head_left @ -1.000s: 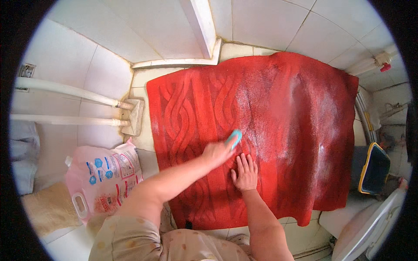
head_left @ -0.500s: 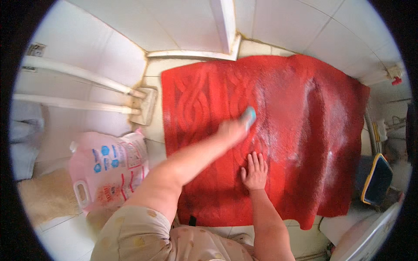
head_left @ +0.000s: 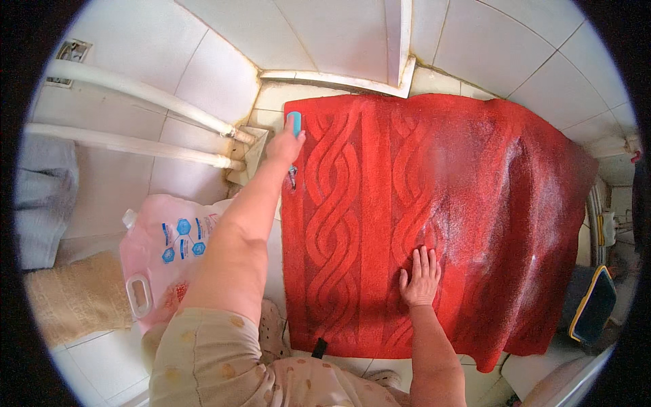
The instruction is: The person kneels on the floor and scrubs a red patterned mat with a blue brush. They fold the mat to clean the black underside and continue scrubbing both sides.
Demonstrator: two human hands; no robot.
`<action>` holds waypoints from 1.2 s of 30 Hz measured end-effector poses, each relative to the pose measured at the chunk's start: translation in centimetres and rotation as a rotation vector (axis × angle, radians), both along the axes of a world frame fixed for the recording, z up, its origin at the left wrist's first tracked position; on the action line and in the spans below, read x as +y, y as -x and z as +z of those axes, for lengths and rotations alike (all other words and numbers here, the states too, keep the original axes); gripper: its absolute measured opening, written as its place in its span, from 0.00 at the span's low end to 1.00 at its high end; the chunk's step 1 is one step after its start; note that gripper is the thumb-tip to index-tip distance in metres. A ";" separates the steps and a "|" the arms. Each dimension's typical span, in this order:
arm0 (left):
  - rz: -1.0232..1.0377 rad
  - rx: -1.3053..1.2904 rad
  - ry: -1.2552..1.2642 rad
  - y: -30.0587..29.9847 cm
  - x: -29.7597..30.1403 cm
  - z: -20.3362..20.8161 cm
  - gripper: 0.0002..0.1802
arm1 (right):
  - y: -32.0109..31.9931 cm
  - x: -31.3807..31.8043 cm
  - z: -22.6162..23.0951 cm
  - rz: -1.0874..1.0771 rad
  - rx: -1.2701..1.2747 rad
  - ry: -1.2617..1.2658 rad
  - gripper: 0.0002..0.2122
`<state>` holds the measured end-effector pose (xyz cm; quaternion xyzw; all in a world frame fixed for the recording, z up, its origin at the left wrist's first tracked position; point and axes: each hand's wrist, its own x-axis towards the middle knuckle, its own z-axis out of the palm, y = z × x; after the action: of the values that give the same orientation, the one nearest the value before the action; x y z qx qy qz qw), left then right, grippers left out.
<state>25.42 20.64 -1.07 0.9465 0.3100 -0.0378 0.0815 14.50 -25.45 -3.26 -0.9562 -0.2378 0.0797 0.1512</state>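
Note:
A red rug [head_left: 375,224] with a raised cable pattern lies spread on the tiled floor, whitish suds across its right half. At the rug's far left corner, my left hand [head_left: 285,146] is closed around a light blue scrub brush [head_left: 294,122]. The brush's ends stick out past my fingers, and its bristles are mostly hidden. My right hand [head_left: 422,278] lies flat on the middle of the rug, fingers stretched and holding nothing.
Left of my arm stands a pink translucent jug [head_left: 152,258] beside a tan towel [head_left: 78,298]. White pipes [head_left: 142,85] run along the left wall. A dark blue, yellow-rimmed basin-like object [head_left: 593,305] is at the right. White tiled walls close in the far side.
My left hand has swept the brush from the middle of the rug to its far left corner. My right hand still rests flat on the rug. The view has shifted slightly.

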 end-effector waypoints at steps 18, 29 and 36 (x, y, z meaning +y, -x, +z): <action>0.113 -0.066 0.151 5.4 -1.1 0.0 0.33 | 0.3 -0.4 -0.1 0.013 0.003 0.020 0.28; -0.111 0.022 0.065 13.5 -9.1 -2.1 0.38 | 0.4 -0.5 -0.6 -0.027 0.020 0.040 0.28; -0.036 0.070 0.100 -5.4 1.7 0.6 0.34 | -0.1 0.2 -0.1 0.016 0.013 0.019 0.28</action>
<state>30.83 22.38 -0.43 0.9447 0.2934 -0.0877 0.1170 14.60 -25.29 -3.36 -0.9551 -0.2437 0.0892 0.1430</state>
